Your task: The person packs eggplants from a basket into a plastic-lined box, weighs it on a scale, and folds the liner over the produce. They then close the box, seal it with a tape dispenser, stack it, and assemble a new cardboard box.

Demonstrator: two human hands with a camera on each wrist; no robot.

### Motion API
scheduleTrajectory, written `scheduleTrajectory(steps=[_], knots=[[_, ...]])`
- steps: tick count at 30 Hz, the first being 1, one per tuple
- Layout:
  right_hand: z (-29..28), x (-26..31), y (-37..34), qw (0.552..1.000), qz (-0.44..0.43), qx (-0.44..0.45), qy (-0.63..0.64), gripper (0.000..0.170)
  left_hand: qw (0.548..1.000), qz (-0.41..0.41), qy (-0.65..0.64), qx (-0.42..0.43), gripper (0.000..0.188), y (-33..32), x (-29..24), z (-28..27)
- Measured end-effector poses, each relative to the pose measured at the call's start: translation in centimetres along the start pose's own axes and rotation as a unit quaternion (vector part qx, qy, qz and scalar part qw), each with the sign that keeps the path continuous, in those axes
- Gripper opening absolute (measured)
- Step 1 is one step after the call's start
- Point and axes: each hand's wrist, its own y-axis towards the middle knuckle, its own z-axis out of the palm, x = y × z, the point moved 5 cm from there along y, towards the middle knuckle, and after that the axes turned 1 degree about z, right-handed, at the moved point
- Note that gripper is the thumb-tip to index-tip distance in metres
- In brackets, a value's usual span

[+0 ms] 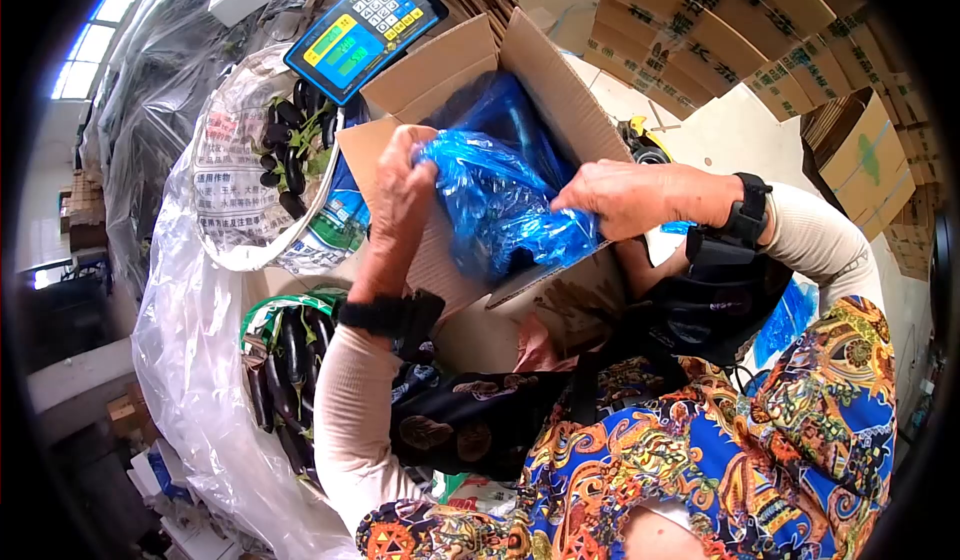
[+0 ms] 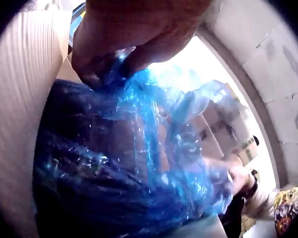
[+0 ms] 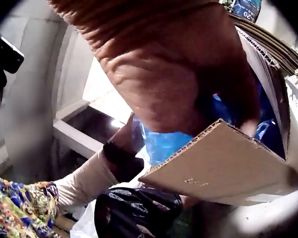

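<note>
An open cardboard box (image 1: 555, 75) stands before the person, lined with a thin blue plastic bag (image 1: 485, 185). At the bag's left side, the left hand (image 1: 403, 185) grips the gathered plastic between thumb and fingers. The right hand (image 1: 635, 198) pinches the bag's near right edge, above the box's rim. Between the two hands the plastic is bunched and crinkled. In the left wrist view the bag (image 2: 139, 144) hangs in folds below the left hand (image 2: 139, 34). A box flap (image 3: 223, 163) partly hides the right hand's fingertips in the right wrist view. Dark shapes show through the bag; its contents are hidden.
A blue digital scale (image 1: 365, 35) stands beyond the box at left. Eggplants (image 1: 290, 165) lie in a round, sack-lined basket (image 1: 215, 235); more eggplants (image 1: 290, 360) fill a green-rimmed container below. Clear plastic sheeting (image 1: 185, 350) drapes along the left. Cardboard cartons (image 1: 690, 30) are stacked at upper right.
</note>
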Motion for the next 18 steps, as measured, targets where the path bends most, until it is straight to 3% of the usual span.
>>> scheduleTrajectory(steps=[1,2,3,4,5,7,8,9,10,12,15,17,18], knots=[[-0.5,0.2,0.1,0.998,0.028,0.026,0.059,0.049,0.995,-0.043,-0.083,0.030,0.028,-0.9,0.0,1.1],[-1.7,0.5,-0.4,0.998,0.025,-0.063,0.011,0.049,0.998,0.057,-0.005,0.035,0.030,-1.5,-0.4,1.9],[-2.3,-0.4,0.0,0.992,0.060,-0.100,0.053,0.045,0.995,0.080,0.020,0.052,0.033,-2.5,-0.2,2.5],[-2.9,-1.1,0.0,0.974,0.081,-0.099,0.187,0.044,0.991,0.104,0.044,0.069,0.036,-3.3,-0.2,3.1],[-3.4,-1.5,0.0,0.938,0.100,-0.094,0.317,0.043,0.966,0.110,0.196,0.129,0.030,-4.0,0.0,3.0],[-4.6,-2.3,0.6,0.957,-0.067,-0.214,0.182,0.023,0.936,0.149,0.290,0.133,0.018,-4.8,-1.3,3.9],[-5.1,-2.8,0.6,0.944,-0.135,-0.284,0.103,0.018,0.928,0.144,0.308,0.151,0.013,-5.1,-1.8,4.4],[-4.7,-3.3,1.7,0.910,-0.014,-0.224,0.349,0.019,0.919,0.140,0.326,0.170,0.008,-5.5,-2.2,5.0],[-5.0,-3.9,3.1,0.949,-0.021,-0.232,0.213,0.018,0.914,0.121,0.336,0.192,0.005,-5.9,-2.8,5.9],[-5.7,-5.6,6.6,0.971,-0.050,-0.226,-0.055,0.016,0.897,0.124,0.363,0.218,0.008,-6.2,-1.7,7.7],[-5.8,-3.9,9.5,0.887,-0.160,-0.189,-0.390,0.013,0.894,0.139,0.337,0.260,0.015,-5.7,-0.6,10.2],[-5.0,-4.0,12.0,0.898,-0.161,-0.147,-0.381,0.016,0.886,0.171,0.347,0.256,0.009,-4.8,-0.3,12.5],[-5.4,-2.7,12.3,0.978,-0.005,-0.104,-0.179,0.016,0.841,0.288,0.378,0.259,0.015,-4.7,0.2,13.3]])
